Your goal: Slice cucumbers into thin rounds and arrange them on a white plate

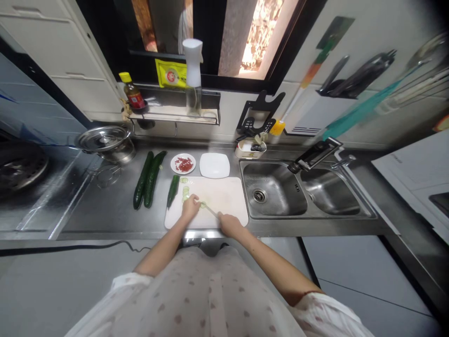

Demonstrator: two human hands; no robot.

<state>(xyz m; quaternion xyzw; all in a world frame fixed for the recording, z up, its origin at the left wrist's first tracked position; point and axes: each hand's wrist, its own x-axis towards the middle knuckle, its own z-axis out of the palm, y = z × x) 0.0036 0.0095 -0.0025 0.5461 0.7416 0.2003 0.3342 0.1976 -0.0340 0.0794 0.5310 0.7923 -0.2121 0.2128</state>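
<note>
Head view. Right hand (229, 224) clamped on the near end of a thin knife (212, 211), with blade slanting forward and leftward over a white cutting board (228, 187); left hand (190, 208) apart from the right, near the blade's far end, with fingers bunched beside pale cucumber slices (202, 204), impossible to tell whether pinched on one. Further slices (185, 190) in a loose line on the board's left part; beside these, at the left edge, a dark green cucumber piece (173, 191); farther left, on the steel counter (112, 206), two whole cucumbers (142, 185). Slices: presumably light, moist, slippery and easily torn; best lifted by the rim or on the flat of the blade. Cucumber piece: probably firm and prone to rolling; best gripped around the middle, with fingertips curled back. Knife: presumably light and stiff; best held by the handle, here largely hidden in the fist.
</note>
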